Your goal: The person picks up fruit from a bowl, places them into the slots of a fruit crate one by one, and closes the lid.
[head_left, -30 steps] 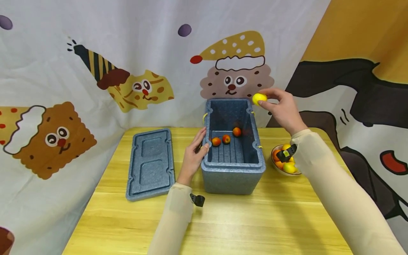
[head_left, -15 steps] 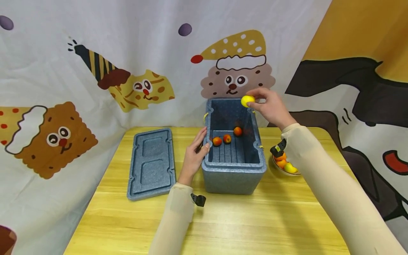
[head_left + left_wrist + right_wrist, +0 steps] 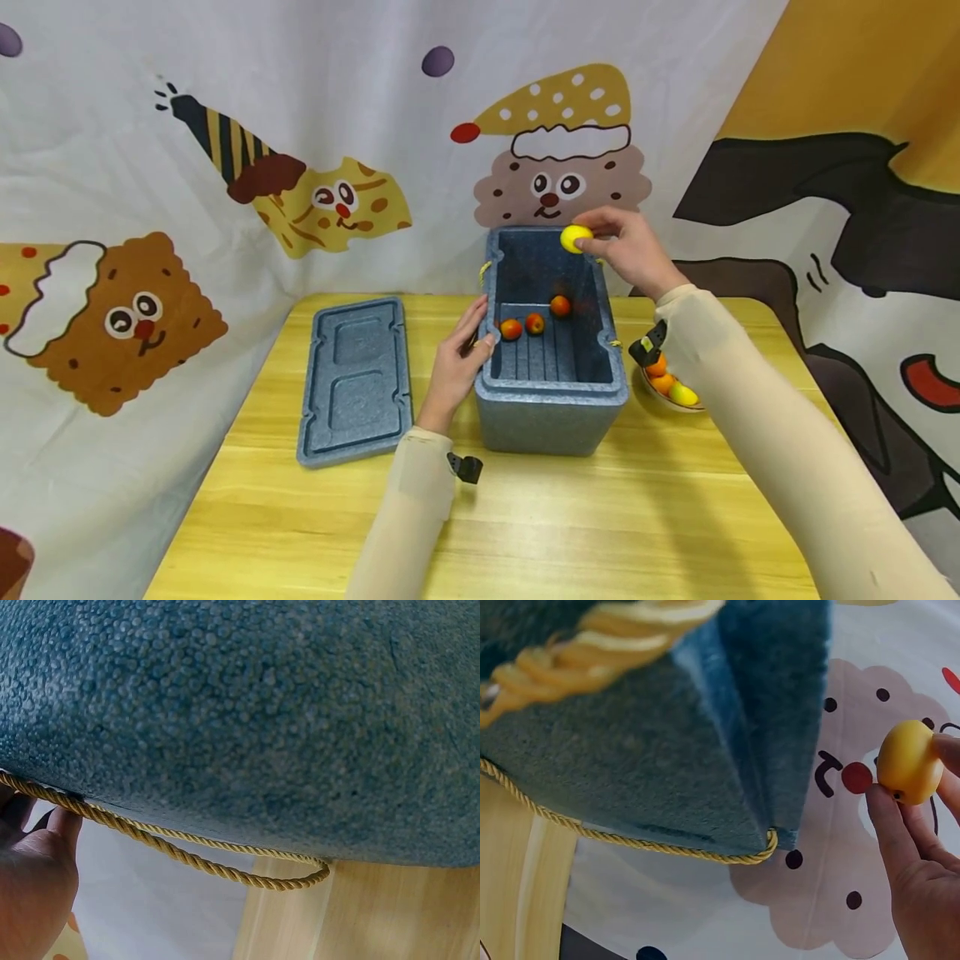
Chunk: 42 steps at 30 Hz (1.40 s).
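Observation:
My right hand [image 3: 626, 250] pinches a smooth, egg-shaped yellow fruit [image 3: 574, 239] between thumb and fingertips. It is over the far right corner of a blue-grey foam box [image 3: 551, 425]; in the right wrist view the fruit [image 3: 909, 761] shows a small dark spot at one end. My left hand [image 3: 453, 367] rests against the box's left side, thumb on the rim and fingers stretched along the outside. In the left wrist view, its fingers [image 3: 66, 825] touch the wall near a yellow rope handle [image 3: 187, 859]. Inside the box lie red-orange fruits [image 3: 535, 323], three of them visible.
Left of the box, its grey lid [image 3: 360, 383] lies flat on the wooden table [image 3: 525, 525]. To the right stands a bowl [image 3: 681, 407] of orange and yellow fruits, partly hidden by my right sleeve. A printed cloth [image 3: 405, 108] hangs behind.
My right hand has carried the yellow fruit leftward, from outside the box's right edge to over its far right corner. My left hand stays on the box.

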Available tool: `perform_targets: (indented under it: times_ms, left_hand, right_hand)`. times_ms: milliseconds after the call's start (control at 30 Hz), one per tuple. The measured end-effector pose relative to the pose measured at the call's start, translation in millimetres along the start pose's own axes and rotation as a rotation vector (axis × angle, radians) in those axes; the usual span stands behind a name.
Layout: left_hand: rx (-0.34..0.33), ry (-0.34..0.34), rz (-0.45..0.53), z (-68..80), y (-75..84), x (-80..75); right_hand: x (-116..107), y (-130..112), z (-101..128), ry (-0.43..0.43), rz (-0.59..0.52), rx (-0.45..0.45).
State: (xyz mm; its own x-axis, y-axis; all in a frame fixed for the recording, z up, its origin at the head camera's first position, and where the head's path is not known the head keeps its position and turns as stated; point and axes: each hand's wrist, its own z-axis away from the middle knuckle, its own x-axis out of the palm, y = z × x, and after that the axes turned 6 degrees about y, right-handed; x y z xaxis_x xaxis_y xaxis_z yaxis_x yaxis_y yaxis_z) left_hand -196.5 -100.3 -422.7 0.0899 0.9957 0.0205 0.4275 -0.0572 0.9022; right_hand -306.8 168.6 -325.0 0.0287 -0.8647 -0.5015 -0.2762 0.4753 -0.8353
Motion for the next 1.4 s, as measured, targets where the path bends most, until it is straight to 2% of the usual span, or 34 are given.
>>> perform_targets:
  times_ms: [600,1100,1400]
  left_hand:
    - [-0.010,0.001,-0.014,0.8,-0.5,-1.0]
    - [-0.015,-0.001,-0.014,-0.2,1.6,-0.4]
    - [-0.008,0.001,-0.019,0.0,0.3,-0.4]
  right_hand:
    - [12,15,-6,-0.020,0.007,0.043]
    - [16,19,-11,0.017,-0.005,0.119]
    - [19,25,-13,-0.032,-0.007,0.055]
